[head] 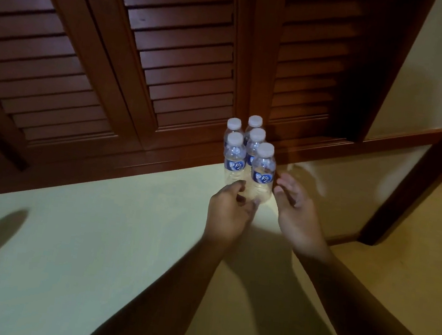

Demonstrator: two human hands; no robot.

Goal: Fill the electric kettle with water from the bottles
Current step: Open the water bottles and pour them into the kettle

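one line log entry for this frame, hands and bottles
stage: reaching for bottles | bottles: five, capped, upright on floor | left hand: fingers at front bottle base | right hand: open, beside it | kettle: not in view

Bare forearms [171, 286], seemingly no sleeves

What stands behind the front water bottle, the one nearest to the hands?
Behind the front bottle stand four more capped bottles, then the louvred wooden doors. Their lower parts are covered by the bottles in front.
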